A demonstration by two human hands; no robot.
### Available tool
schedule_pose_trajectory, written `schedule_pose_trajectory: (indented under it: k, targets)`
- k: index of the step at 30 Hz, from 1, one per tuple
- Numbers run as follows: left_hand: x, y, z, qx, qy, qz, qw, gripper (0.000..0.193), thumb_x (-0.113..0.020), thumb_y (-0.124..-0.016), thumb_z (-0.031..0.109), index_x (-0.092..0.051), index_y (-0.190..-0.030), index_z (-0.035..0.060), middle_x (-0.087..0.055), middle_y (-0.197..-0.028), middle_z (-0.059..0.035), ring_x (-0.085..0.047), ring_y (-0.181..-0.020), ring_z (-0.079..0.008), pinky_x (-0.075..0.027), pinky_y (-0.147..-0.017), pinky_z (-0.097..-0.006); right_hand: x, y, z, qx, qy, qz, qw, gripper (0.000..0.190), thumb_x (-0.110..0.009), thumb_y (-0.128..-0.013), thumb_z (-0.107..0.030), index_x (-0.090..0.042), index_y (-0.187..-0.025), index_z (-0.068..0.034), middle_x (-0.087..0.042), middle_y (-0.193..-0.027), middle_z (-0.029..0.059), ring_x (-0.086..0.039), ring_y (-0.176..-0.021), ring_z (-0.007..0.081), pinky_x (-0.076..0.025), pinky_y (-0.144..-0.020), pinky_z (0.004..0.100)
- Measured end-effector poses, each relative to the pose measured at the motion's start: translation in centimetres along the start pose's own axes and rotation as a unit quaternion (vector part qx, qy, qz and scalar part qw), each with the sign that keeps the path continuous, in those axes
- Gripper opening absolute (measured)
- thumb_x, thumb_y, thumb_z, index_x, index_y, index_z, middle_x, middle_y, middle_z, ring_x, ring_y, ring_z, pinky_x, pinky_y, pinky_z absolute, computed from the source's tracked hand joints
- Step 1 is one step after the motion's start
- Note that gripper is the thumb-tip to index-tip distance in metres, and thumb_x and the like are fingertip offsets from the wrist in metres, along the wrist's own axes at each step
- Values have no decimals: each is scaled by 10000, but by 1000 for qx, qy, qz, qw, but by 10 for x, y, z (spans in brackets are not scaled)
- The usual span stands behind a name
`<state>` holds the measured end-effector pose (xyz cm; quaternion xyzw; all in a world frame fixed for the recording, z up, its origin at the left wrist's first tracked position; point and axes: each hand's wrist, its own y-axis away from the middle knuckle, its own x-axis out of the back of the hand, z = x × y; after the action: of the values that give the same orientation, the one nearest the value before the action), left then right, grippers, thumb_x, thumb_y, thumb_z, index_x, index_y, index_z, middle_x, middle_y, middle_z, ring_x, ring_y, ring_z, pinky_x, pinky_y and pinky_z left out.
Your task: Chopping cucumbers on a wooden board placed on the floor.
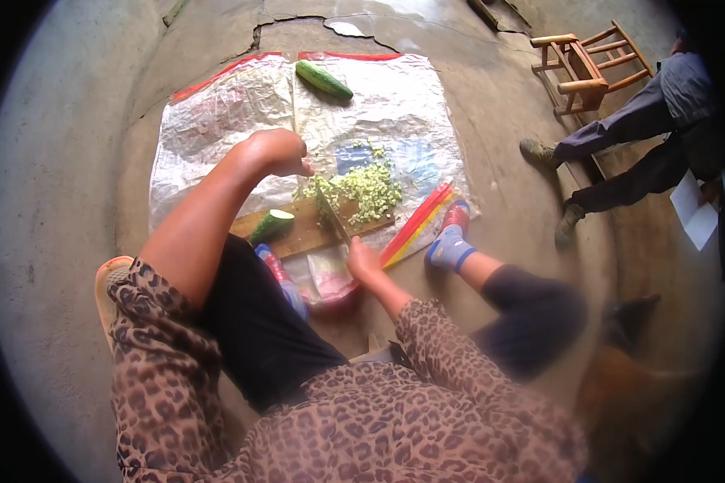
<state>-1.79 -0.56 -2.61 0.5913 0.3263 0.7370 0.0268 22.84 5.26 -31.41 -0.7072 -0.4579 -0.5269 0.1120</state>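
My right hand (364, 259) grips the handle of a kitchen knife (333, 214), whose blade lies across the wooden cutting board (308, 234) and points away from me. Chopped pale-green cucumber bits (368, 190) are heaped along the board's far edge, on both sides of the blade, and spill onto the sack. Just beyond the knife's tip, my left hand (281, 152) hovers with its fingers bent downward; whether they hold anything is hidden. A cut piece of cucumber (270, 226) rests at the board's left, pale cut face to the right.
A flattened woven plastic sack (217, 142) covers the cracked concrete floor (72, 181). One whole cucumber (324, 79) lies on its far part. My feet in socks flank the board. To the right are a wooden chair (586, 69) and a seated person's legs (622, 133), with paper (695, 211) in hand.
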Motion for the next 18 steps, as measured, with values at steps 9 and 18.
schedule_pose_trajectory:
  k: [9, 18]
  targets:
    - [-1, -2, -3, -12, 13, 11, 1000, 574, -627, -812, 504, -609, -1186, 70, -631, -1113, -180, -582, -1064, -344, -461, -891, -403, -16, 17, 21, 0, -42, 52, 998, 196, -406, -885, -156, -485, -968, 3, -630, -770, 272, -626, -741, 449, -489, -680, 539]
    - [0, -1, -1, -8, 16, 7, 1000, 560, -620, -820, 492, -607, -1190, 72, -633, -1110, -179, -583, -1060, -347, -457, -899, -402, -19, 12, 23, 17, -43, 41, 998, 187, -413, -889, -163, -485, -961, -6, -633, -777, 266, -620, -738, 455, -486, -675, 544]
